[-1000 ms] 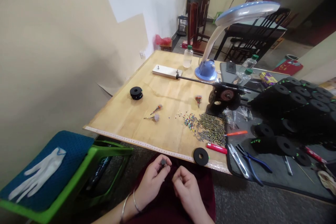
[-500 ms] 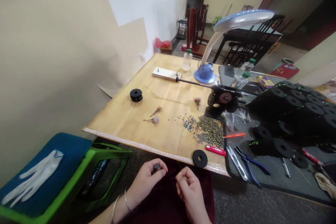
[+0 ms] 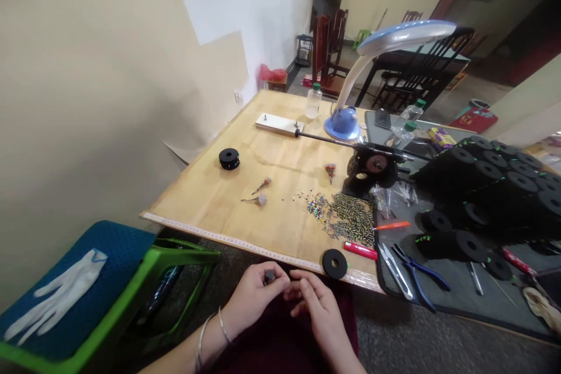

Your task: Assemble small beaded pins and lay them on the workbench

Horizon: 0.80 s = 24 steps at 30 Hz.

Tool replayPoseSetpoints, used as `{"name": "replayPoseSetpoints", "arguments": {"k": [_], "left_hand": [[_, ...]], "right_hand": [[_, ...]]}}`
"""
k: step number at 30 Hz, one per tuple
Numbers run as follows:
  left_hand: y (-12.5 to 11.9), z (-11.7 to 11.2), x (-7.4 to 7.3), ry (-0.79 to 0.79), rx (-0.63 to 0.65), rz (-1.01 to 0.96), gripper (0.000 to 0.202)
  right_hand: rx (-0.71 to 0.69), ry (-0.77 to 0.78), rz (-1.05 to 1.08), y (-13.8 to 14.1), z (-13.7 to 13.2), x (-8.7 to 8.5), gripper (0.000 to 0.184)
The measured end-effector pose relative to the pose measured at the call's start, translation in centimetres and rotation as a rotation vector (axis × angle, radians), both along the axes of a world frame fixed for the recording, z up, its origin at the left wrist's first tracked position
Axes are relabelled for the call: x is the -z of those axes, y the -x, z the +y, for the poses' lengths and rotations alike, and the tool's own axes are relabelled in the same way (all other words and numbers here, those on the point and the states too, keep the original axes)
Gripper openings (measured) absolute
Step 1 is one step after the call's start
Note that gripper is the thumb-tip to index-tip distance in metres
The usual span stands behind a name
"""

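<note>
My left hand is curled just off the table's front edge. A small dark grey piece shows between its thumb and index finger; its kind is too small to tell. My right hand is beside it, thumb and fingers pinched together, its fingertips meeting the left thumb and fingertips. What the right fingers hold, if anything, is hidden. Just beyond the right hand, a black foam ring lies at the table edge. Right of the ring is a red-handled tool, near a heap of small metal-coloured pieces and coloured beads.
A black clamp device with a long rod stands behind the heap, near a blue desk lamp. Blue-handled pliers and scissors-like silver tweezers lie on the dark mat, with stacked black foam rolls. Black spools sit at left.
My hands have come together: the right hand has moved left and up, the left hand slightly right, and their fingertips now meet. The dark piece stays in my left hand.
</note>
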<state>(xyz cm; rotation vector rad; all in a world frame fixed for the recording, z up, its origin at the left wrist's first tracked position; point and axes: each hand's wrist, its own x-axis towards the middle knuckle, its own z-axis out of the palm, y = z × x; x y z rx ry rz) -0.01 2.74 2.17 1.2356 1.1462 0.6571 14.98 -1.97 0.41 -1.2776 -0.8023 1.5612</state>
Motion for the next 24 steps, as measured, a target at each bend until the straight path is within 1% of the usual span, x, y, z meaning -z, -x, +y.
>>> {"name": "replayPoseSetpoints", "arguments": {"k": [2,5,8,12,15,19,21,24], "left_hand": [[0.1,0.0,-0.3,-0.049,0.001,0.035,0.022],[0.3,-0.1,-0.6,-0.124,0.008,0.108,0.023],[0.4,-0.2,-0.8,-0.197,0.020,0.187,0.022],[0.8,0.4,-1.2,-0.303,0.084,0.284,0.021],[2.4,2.0,-1.9,-0.466,0.063,0.397,0.021],[6.1,5.8,-2.9,-0.697,-0.020,0.648,0.022],[7.7,7.7,-3.0,-0.742,-0.080,0.793,0.021],[8.8,9.6,-2.7,-0.733,-0.068,0.939,0.020]], "right_hand": [[-0.007,0.019,0.050,0.0,0.5,-0.3,0.047],[-0.084,0.048,0.075,0.3,1.0,-0.5,0.045],[-0.133,0.060,-0.013,0.6,1.2,-0.2,0.041],[-0.145,-0.020,-0.132,0.7,1.4,0.4,0.035],[-0.105,-0.012,-0.122,0.6,1.6,1.0,0.035],[0.020,0.002,0.029,0.6,1.8,2.1,0.044],[0.062,0.012,0.104,0.6,1.9,2.5,0.049],[0.104,0.035,0.159,0.5,1.9,2.4,0.055]]}}
